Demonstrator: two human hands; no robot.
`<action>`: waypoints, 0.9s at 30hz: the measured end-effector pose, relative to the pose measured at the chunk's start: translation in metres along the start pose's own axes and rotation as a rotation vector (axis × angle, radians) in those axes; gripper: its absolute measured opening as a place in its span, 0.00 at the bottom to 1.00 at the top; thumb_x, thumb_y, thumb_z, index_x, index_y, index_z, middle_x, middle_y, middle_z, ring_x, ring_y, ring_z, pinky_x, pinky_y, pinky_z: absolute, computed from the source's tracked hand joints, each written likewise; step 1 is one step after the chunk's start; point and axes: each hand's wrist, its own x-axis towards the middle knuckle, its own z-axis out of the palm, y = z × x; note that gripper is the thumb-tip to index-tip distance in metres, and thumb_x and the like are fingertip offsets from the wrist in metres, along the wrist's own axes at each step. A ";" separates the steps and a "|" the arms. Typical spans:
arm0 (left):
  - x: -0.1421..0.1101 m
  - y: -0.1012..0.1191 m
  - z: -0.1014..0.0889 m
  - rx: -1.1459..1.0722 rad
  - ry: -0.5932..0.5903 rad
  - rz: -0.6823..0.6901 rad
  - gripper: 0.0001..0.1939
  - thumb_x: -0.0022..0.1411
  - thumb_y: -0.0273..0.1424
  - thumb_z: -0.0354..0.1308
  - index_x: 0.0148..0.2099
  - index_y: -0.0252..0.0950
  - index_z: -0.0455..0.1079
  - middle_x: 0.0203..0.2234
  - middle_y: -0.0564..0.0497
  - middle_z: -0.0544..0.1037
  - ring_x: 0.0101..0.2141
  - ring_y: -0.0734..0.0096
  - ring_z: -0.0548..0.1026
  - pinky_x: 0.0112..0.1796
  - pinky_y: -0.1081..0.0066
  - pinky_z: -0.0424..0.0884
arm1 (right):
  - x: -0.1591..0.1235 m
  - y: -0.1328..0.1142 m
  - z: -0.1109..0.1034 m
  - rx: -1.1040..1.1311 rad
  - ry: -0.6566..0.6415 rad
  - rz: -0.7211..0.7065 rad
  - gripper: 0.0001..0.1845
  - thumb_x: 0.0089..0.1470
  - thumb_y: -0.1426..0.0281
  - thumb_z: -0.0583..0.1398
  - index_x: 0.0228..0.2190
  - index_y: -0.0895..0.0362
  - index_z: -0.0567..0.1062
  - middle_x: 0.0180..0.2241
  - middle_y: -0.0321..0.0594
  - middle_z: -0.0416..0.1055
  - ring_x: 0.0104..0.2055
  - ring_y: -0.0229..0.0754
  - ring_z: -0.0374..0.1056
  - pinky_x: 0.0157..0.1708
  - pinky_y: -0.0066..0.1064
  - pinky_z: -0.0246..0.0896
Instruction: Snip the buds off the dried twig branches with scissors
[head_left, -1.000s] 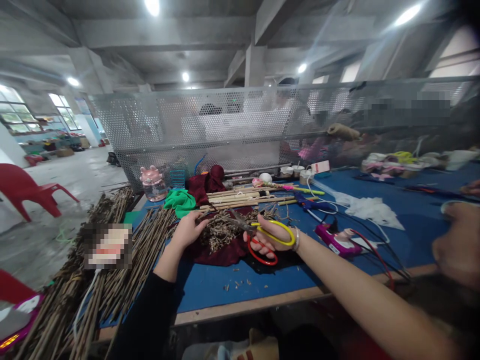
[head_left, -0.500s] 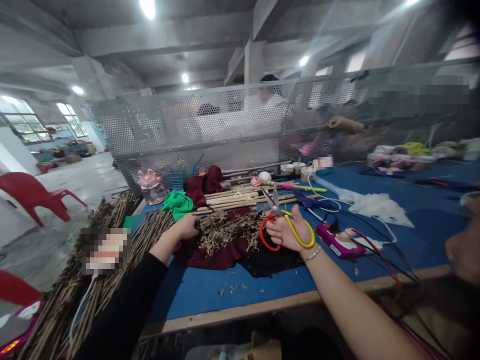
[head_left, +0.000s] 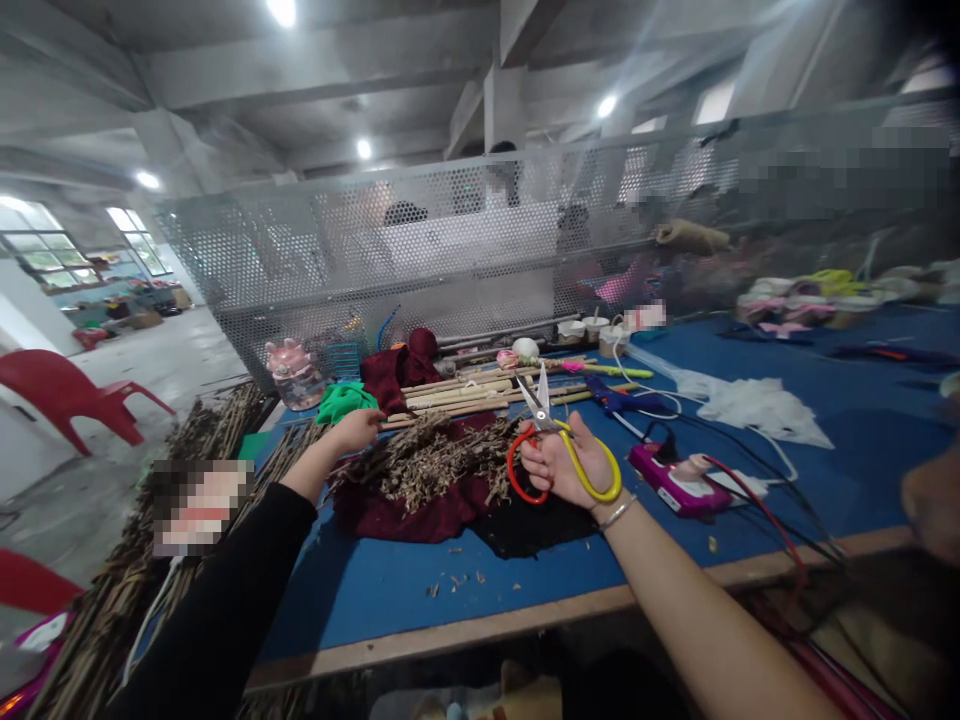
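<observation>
My right hand (head_left: pixel 566 465) holds a pair of scissors (head_left: pixel 541 418) with one red and one yellow handle loop; the blades point up and stand apart. Dried plant stems with small seed heads (head_left: pixel 427 465) lie in a heap on a dark red cloth (head_left: pixel 420 522), with a black cloth (head_left: pixel 517 527) beside it. At the heap's upper left is my left hand (head_left: pixel 356 432), its fingers curled together; whatever is in them is hidden. Just behind that hand lies a bunched green cloth (head_left: pixel 345 402).
Long dried stalks (head_left: pixel 142 560) fill the table's left side. Behind the heap lie thin sticks (head_left: pixel 465 395) and a blue glue gun (head_left: pixel 622 398). A purple power strip (head_left: pixel 679 480) with cables sits at right, near a white plastic bag (head_left: pixel 780 410). A perforated metal screen (head_left: pixel 480 245) stands behind.
My left hand has moved left and up, off the heap's middle-left, and the heap now shows further left. My right hand has shifted slightly left with the scissors, their blades still apart.
</observation>
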 end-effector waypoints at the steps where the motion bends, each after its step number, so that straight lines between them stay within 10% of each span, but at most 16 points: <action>1: 0.004 -0.004 0.002 0.023 0.014 -0.038 0.21 0.54 0.29 0.47 0.50 0.32 0.67 0.31 0.45 0.78 0.27 0.67 0.75 0.30 0.73 0.68 | 0.000 0.000 0.001 -0.002 0.002 0.003 0.30 0.49 0.44 0.48 0.40 0.56 0.64 0.24 0.35 0.56 0.22 0.35 0.52 0.20 0.26 0.48; 11: 0.051 0.024 0.020 0.123 0.331 -0.009 0.20 0.55 0.33 0.53 0.51 0.39 0.66 0.37 0.42 0.77 0.39 0.60 0.74 0.40 0.68 0.66 | 0.002 0.000 0.002 -0.024 0.040 0.011 0.29 0.50 0.45 0.48 0.40 0.56 0.65 0.24 0.34 0.56 0.22 0.34 0.52 0.19 0.26 0.49; 15: 0.080 0.033 0.000 0.084 0.439 -0.037 0.13 0.59 0.30 0.47 0.42 0.31 0.70 0.33 0.38 0.77 0.38 0.61 0.74 0.41 0.67 0.66 | 0.002 0.000 0.001 -0.030 0.048 0.006 0.29 0.50 0.45 0.48 0.39 0.56 0.65 0.24 0.34 0.56 0.21 0.34 0.52 0.19 0.26 0.49; 18: 0.093 0.034 -0.022 0.043 0.553 -0.021 0.19 0.62 0.28 0.40 0.53 0.30 0.61 0.44 0.38 0.73 0.44 0.67 0.72 0.44 0.69 0.65 | 0.002 0.000 -0.001 -0.033 0.046 0.002 0.29 0.49 0.45 0.49 0.39 0.56 0.65 0.24 0.34 0.56 0.21 0.33 0.52 0.19 0.26 0.49; 22: 0.086 0.022 -0.027 0.043 0.408 0.142 0.21 0.58 0.27 0.46 0.55 0.33 0.59 0.45 0.44 0.73 0.40 0.73 0.72 0.43 0.74 0.65 | 0.002 0.000 0.000 -0.029 0.044 -0.004 0.28 0.49 0.45 0.50 0.40 0.56 0.65 0.24 0.34 0.56 0.21 0.33 0.52 0.19 0.26 0.49; 27: 0.053 -0.003 0.006 0.135 0.086 0.166 0.05 0.45 0.26 0.56 0.27 0.34 0.73 0.25 0.49 0.77 0.28 0.69 0.72 0.35 0.74 0.66 | 0.003 0.000 0.003 -0.040 0.048 0.037 0.26 0.50 0.48 0.51 0.39 0.56 0.65 0.23 0.34 0.56 0.21 0.34 0.52 0.19 0.26 0.50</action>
